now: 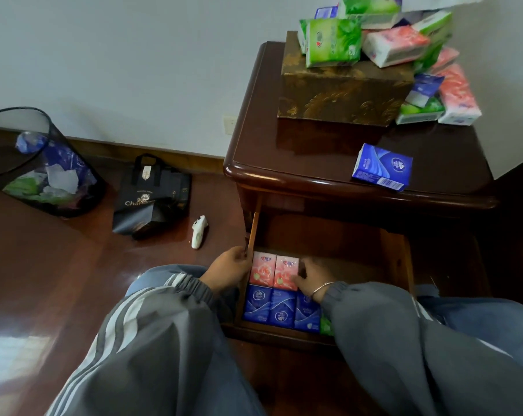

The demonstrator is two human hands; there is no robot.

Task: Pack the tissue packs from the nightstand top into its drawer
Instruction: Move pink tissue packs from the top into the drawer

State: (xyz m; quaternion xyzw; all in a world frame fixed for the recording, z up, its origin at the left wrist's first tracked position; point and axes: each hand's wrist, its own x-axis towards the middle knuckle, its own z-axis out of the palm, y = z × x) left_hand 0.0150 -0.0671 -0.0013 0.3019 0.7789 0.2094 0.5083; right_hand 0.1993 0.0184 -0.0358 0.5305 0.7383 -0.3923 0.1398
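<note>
The nightstand's drawer (399,259) stands pulled open below me. Inside lie two pink tissue packs (273,270) in a row, with three blue packs (281,307) in front of them and a bit of a green pack (326,325) at the right. My left hand (228,270) grips the drawer's left wall beside the pink packs. My right hand (309,279) presses its fingers against the right pink pack. On the nightstand top (284,151) a single blue pack (381,167) lies near the front. A heap of green, pink and blue packs (398,46) sits on and beside a gold box (344,91).
A black mesh waste bin (41,163) full of wrappers stands on the dark wood floor at the left. A black tote bag (152,196) and a small white object (199,231) lie between the bin and the nightstand. The right half of the drawer holds no packs.
</note>
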